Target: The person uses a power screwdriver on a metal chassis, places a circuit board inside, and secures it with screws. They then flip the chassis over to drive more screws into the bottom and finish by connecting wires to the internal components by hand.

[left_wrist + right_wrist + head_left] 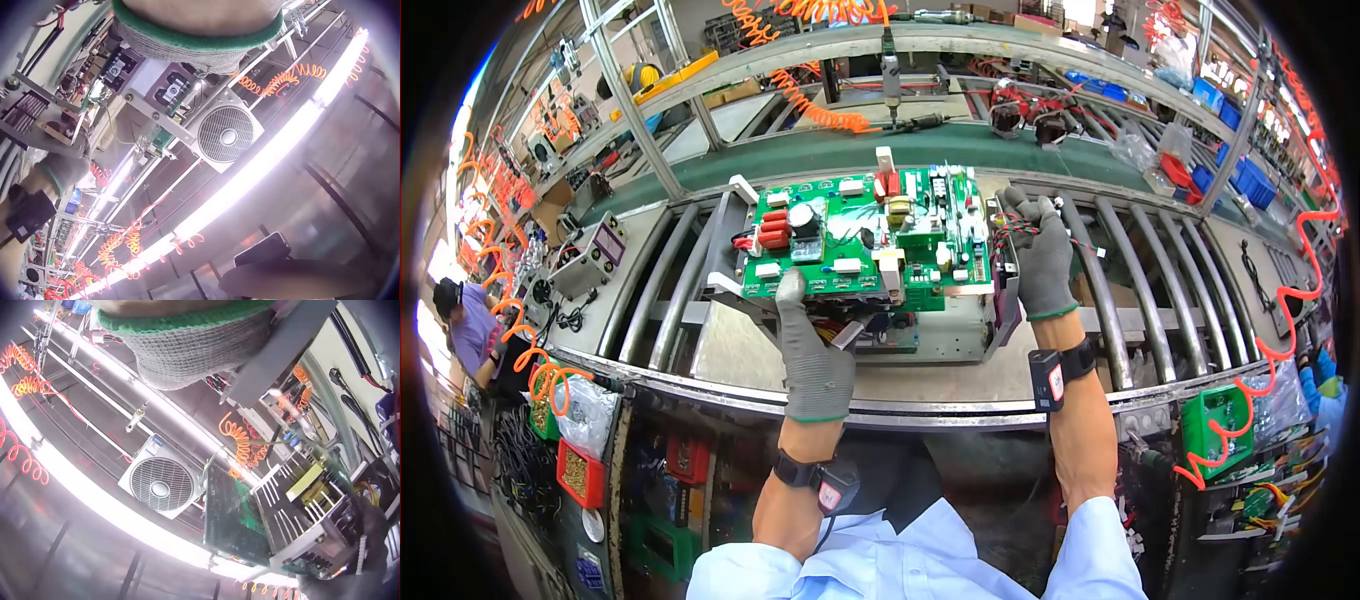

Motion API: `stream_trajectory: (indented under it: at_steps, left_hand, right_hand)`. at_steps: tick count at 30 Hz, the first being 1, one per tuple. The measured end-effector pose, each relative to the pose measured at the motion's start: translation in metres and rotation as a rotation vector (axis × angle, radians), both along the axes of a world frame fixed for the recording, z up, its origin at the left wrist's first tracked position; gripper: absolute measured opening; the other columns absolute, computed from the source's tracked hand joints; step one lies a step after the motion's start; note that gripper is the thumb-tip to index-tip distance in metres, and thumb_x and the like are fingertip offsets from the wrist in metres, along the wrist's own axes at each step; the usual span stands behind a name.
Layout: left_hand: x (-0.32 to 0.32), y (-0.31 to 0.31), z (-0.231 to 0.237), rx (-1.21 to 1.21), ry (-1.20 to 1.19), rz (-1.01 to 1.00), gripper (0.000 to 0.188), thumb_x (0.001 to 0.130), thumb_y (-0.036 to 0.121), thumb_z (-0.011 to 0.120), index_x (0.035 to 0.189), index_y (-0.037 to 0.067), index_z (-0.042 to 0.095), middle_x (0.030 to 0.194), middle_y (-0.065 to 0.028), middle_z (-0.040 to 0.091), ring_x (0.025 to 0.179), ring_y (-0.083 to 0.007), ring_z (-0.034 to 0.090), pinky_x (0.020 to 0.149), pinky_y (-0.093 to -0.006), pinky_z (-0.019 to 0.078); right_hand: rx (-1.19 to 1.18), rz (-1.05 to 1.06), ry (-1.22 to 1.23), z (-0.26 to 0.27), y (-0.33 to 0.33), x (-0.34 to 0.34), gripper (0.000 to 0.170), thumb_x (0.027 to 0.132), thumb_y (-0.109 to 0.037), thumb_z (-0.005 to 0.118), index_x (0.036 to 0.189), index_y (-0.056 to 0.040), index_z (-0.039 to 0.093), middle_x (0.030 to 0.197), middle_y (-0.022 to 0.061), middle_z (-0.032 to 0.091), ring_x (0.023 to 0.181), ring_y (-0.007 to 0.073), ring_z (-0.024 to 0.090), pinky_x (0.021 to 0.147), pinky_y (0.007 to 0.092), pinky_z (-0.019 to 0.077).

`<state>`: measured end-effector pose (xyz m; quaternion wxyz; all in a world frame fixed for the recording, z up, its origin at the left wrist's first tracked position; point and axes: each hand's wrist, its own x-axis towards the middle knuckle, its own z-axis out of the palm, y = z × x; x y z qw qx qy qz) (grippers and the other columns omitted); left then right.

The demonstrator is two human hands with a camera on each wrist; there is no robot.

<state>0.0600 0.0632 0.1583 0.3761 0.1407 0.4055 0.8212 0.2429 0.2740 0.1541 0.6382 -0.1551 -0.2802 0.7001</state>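
Board positioning, apparently: the left hand grips the circuit board; the right hand, by wires, I can't tell. Next calls for level support.

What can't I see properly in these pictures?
- Left hand's fingers beneath the green rectangular circuit board: head view, hidden by the board.
- Right hand's fingers: right wrist view, hidden behind the grey glove's nearer part.
- Writing on the small red-and-white sticker: head view, too small.
- Left forearm: left wrist view, cut off by the top edge.
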Motion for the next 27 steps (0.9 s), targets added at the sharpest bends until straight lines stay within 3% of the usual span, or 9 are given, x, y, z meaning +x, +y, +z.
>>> stream_trajectory:
  at_steps: [9,12,16,17,19,21,22,27]
  left_hand:
    - [0.022,0.012,-0.009,0.013,0.049,0.024,0.065,0.091,0.043,0.072,0.145,0.022,0.041,0.136,-0.0022,0.049,0.121,-0.0192,0.052,0.089,-0.0500,0.0518]
    - [0.026,0.011,-0.010,-0.009,0.067,0.047,0.068,0.090,0.043,0.073,0.145,0.022,0.039,0.137,-0.0023,0.048,0.122,-0.0197,0.051,0.091,-0.0521,0.0502]
    - [0.023,0.011,-0.016,0.016,0.020,-0.004,0.070,0.088,0.043,0.075,0.145,0.022,0.039,0.137,-0.0031,0.049,0.121,-0.0200,0.052,0.088,-0.0498,0.0516]
    - [0.022,0.009,-0.016,0.030,-0.011,-0.025,0.070,0.088,0.043,0.075,0.144,0.021,0.039,0.137,-0.0032,0.049,0.120,-0.0199,0.053,0.087,-0.0489,0.0523]
    - [0.031,0.001,-0.010,0.023,0.172,0.014,0.055,0.096,0.039,0.066,0.141,0.016,0.043,0.134,-0.0062,0.049,0.122,-0.0166,0.051,0.091,-0.0476,0.0547]
    - [0.040,0.002,0.000,0.024,0.108,0.052,0.067,0.091,0.038,0.074,0.144,0.018,0.039,0.133,-0.0045,0.051,0.115,-0.0185,0.055,0.083,-0.0465,0.0548]
    - [0.044,0.002,0.005,0.026,0.077,0.071,0.073,0.088,0.038,0.078,0.146,0.019,0.037,0.133,-0.0037,0.052,0.112,-0.0194,0.057,0.080,-0.0459,0.0548]
    - [0.044,0.003,0.009,-0.033,0.004,0.065,0.077,0.086,0.035,0.080,0.147,0.018,0.035,0.130,-0.0052,0.055,0.110,-0.0192,0.058,0.078,-0.0427,0.0538]
  right_hand:
    - [-0.006,-0.049,-0.065,-0.002,0.008,0.009,0.031,0.106,-0.018,0.040,0.096,0.0046,0.058,0.126,0.0256,0.063,0.125,0.0331,0.058,0.108,0.0417,0.0483]
    - [-0.003,-0.061,-0.026,-0.005,0.010,0.010,0.032,0.104,-0.018,0.042,0.117,0.0075,0.056,0.121,0.0249,0.066,0.105,0.0284,0.067,0.098,0.0383,0.0533]
    - [0.033,-0.039,-0.029,-0.008,0.016,0.018,0.030,0.105,-0.016,0.041,0.091,0.0040,0.058,0.124,0.0280,0.062,0.124,0.0353,0.058,0.110,0.0440,0.0466]
    - [0.096,0.003,0.001,-0.008,0.015,0.021,0.029,0.105,-0.015,0.042,0.090,0.0036,0.058,0.123,0.0284,0.063,0.124,0.0360,0.058,0.111,0.0442,0.0463]
    - [0.079,0.000,-0.017,-0.015,0.021,0.023,0.027,0.105,-0.015,0.042,0.089,0.0025,0.055,0.119,0.0274,0.063,0.123,0.0357,0.058,0.110,0.0458,0.0461]
    - [0.061,0.052,0.008,-0.021,0.035,0.029,0.029,0.106,-0.017,0.043,0.085,0.0006,0.052,0.115,0.0262,0.064,0.123,0.0356,0.058,0.109,0.0467,0.0470]
    - [0.013,-0.018,-0.053,-0.009,0.022,0.025,0.031,0.106,-0.019,0.043,0.082,-0.0010,0.051,0.117,0.0272,0.064,0.124,0.0360,0.058,0.108,0.0469,0.0475]
    - [0.036,0.033,-0.009,-0.014,0.024,0.026,0.032,0.106,-0.020,0.043,0.080,-0.0019,0.049,0.120,0.0290,0.063,0.122,0.0374,0.059,0.109,0.0449,0.0476]
